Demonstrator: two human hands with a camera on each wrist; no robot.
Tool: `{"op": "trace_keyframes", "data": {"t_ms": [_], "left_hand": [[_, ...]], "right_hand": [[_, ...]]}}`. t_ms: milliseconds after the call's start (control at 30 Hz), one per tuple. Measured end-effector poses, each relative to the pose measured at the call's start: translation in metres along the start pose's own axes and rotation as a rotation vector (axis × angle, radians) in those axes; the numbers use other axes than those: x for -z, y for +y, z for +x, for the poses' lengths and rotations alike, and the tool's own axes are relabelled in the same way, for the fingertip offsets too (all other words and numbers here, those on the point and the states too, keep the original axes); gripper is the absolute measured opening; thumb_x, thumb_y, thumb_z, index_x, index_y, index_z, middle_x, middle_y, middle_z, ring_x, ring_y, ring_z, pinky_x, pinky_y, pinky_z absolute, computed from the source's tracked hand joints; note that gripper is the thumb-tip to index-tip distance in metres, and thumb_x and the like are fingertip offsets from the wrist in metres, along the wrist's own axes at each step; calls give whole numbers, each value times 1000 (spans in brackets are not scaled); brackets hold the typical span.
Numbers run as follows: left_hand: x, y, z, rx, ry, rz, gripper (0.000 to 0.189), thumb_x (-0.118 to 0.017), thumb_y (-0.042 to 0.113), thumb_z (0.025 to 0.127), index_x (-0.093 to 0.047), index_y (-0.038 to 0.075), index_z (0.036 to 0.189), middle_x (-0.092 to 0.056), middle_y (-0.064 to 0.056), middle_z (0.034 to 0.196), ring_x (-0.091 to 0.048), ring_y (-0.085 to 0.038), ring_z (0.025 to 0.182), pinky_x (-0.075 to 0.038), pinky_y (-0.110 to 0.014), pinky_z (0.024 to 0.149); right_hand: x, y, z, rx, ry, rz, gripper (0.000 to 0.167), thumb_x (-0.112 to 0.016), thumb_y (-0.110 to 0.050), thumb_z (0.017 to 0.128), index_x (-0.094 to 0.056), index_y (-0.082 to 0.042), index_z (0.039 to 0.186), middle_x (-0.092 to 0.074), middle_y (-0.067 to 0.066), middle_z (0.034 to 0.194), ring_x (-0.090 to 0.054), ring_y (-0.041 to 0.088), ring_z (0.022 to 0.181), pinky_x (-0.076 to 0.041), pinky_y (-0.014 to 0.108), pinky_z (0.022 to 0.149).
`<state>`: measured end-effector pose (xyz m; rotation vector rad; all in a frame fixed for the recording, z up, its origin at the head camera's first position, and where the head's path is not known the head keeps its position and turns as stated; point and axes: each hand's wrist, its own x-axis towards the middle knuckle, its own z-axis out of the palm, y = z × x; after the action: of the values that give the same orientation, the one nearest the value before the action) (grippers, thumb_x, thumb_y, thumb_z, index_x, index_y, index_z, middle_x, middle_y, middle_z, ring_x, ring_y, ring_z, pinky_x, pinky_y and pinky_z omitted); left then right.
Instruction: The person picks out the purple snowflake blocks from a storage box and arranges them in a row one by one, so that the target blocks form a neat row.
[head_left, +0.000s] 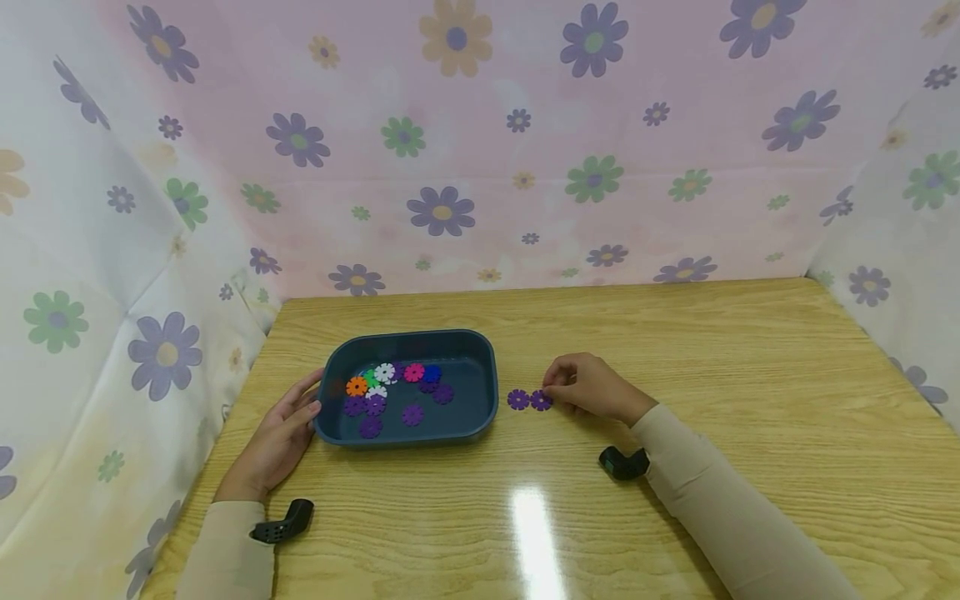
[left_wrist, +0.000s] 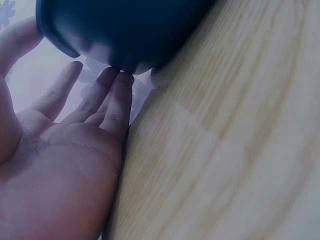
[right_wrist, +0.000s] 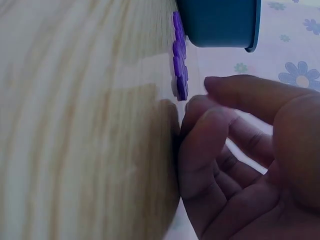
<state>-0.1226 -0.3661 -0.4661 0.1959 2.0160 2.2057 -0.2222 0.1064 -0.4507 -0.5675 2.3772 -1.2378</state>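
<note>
My left hand (head_left: 279, 442) rests against the left end of a dark blue plastic bin (head_left: 480, 425). In the left wrist view, its mostly straight fingers (left_wrist: 117, 100) touch the bin's outer wall. Two purple notched discs (head_left: 518, 400) lie side by side on the table, right of the bin. Just beyond the right-hand disc is my right hand (head_left: 592, 387), fingers loosely bent. In the right wrist view nothing shows between its thumb and fingers, and a small gap separates them from the purple discs (right_wrist: 180, 60).
Inside the bin lie several notched discs, among them an orange disc (head_left: 357, 386), a white disc (head_left: 385, 372), a pink disc (head_left: 414, 372) and a blue disc (head_left: 432, 374). Wooden table (head_left: 720, 358) surrounds the bin. Flower-printed cloth (head_left: 495, 150) stands behind and at both sides.
</note>
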Motion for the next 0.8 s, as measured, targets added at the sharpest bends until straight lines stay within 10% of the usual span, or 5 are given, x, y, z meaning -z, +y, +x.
{"op": "trace_keyframes", "data": {"t_ms": [467, 800], "left_hand": [[3, -3, -1, 17, 10, 15, 56, -41, 13, 109, -19, 7, 160, -47, 7, 145, -49, -2, 130, -43, -13, 103], [4, -3, 0, 22, 16, 16, 56, -42, 14, 108, -20, 8, 160, -47, 6, 144, -50, -2, 129, -43, -13, 102]], "right_hand": [[8, -78, 21, 212, -16, -72, 7, -68, -22, 97, -68, -15, 100, -64, 5, 87, -65, 38, 70, -55, 38, 59], [-10, -140, 56, 367, -151, -241, 4, -68, -19, 96, -67, -16, 99, -63, -1, 85, -60, 13, 68, -52, 28, 65]]}}
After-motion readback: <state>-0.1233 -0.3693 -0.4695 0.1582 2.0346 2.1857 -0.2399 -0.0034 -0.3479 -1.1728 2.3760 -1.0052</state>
